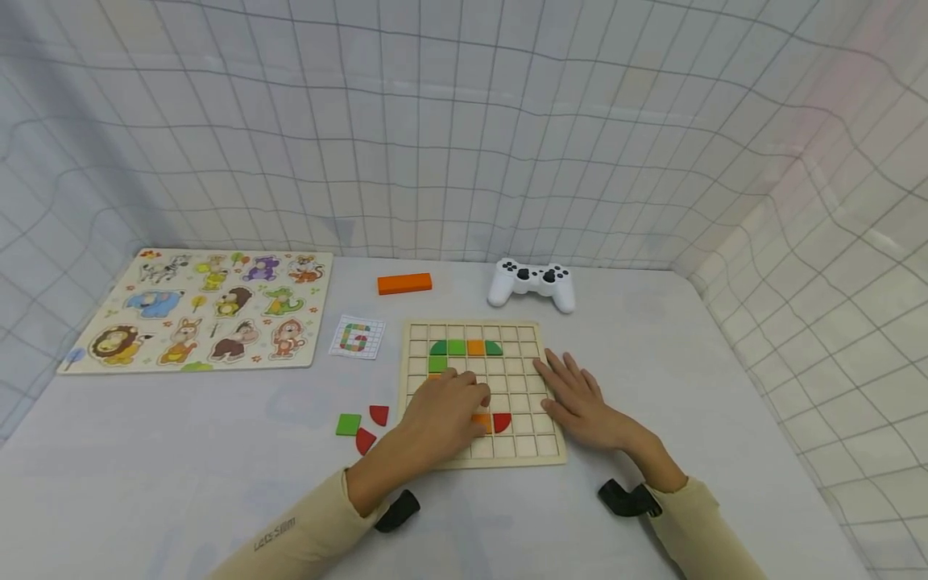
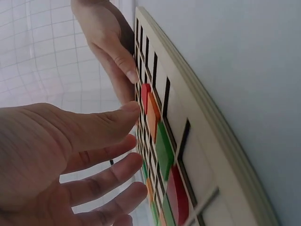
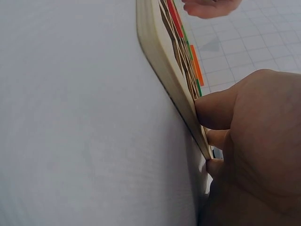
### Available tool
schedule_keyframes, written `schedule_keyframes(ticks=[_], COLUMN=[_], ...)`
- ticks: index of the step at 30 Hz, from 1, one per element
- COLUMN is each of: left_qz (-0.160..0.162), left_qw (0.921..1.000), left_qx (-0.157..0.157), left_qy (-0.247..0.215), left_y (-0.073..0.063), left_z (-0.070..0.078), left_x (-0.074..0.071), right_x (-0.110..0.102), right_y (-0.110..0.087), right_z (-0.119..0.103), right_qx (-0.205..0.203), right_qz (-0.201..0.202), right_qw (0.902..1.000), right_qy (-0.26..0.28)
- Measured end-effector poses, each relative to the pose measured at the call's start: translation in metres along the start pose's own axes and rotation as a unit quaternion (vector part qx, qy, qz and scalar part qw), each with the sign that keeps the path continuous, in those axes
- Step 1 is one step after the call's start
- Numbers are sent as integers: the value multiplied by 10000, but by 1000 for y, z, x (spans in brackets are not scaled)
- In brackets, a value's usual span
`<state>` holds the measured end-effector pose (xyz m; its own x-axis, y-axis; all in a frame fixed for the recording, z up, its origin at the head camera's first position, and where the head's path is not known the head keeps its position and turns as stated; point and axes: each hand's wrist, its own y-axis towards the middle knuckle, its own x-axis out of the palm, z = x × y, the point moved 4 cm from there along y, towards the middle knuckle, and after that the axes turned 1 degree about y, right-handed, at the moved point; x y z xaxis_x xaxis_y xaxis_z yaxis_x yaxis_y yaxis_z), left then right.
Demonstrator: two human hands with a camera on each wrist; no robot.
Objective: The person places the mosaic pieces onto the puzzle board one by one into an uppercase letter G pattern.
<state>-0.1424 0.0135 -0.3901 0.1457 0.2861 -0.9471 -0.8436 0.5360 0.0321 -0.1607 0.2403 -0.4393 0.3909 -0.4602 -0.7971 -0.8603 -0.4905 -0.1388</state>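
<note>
A wooden grid board (image 1: pixel 528 451) lies on the table with flat coloured pieces set in its squares. My left hand (image 1: pixel 444 415) is over its lower left part, hiding some pieces. In the left wrist view the thumb (image 2: pixel 101 125) and loosely bent fingers stand apart, with nothing seen between them. Near that hand are an orange square (image 1: pixel 482 423) and a red quarter-circle (image 1: pixel 502 422). A green square (image 2: pixel 164 151) and another red piece (image 2: pixel 177 195) show in the left wrist view. My right hand (image 1: pixel 589 411) rests on the board's right edge, fingers extended.
Left of the board lie a loose green square (image 1: pixel 348 424) and two red quarter-circles (image 1: pixel 379 415). A pattern card (image 1: pixel 357 337) sits above them. Farther back are an animal puzzle board (image 1: pixel 199 310), an orange block (image 1: pixel 404 283) and a white game controller (image 1: pixel 532 283).
</note>
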Motion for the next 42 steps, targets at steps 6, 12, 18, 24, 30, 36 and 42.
schedule_keyframes(ticks=[6, 12, 18, 24, 30, 36, 42], left_qz=[74, 60, -292, -738, -1126, -1100, -1116], left_qw=[9997, 9985, 9830, 9413, 9216, 9365, 9471], left_qx=[-232, -507, -499, -476, -486, -431, -421], left_qy=[-53, -188, -1741, -3259, -3683, -3303, -2980], left_y=[-18, -34, -51, -70, -81, -85, -85], left_z=[-21, -45, -89, -143, -172, -176, -174], left_x=[-11, -23, -33, -35, -37, -35, -34], right_x=[1, 0, 0, 1, 1, 1, -1], right_y=[0, 0, 0, 0, 0, -1, -1], right_z=[-1, -1, -1, 0, 0, 0, -2], right_qx=[-25, -7, -19, -10, 11, 21, 11], right_qz=[-43, -27, -39, -33, -16, -32, -43], right_qw=[10000, 10000, 10000, 10000, 10000, 10000, 10000], right_qy=[-18, 10, -24, -53, -64, -60, 17])
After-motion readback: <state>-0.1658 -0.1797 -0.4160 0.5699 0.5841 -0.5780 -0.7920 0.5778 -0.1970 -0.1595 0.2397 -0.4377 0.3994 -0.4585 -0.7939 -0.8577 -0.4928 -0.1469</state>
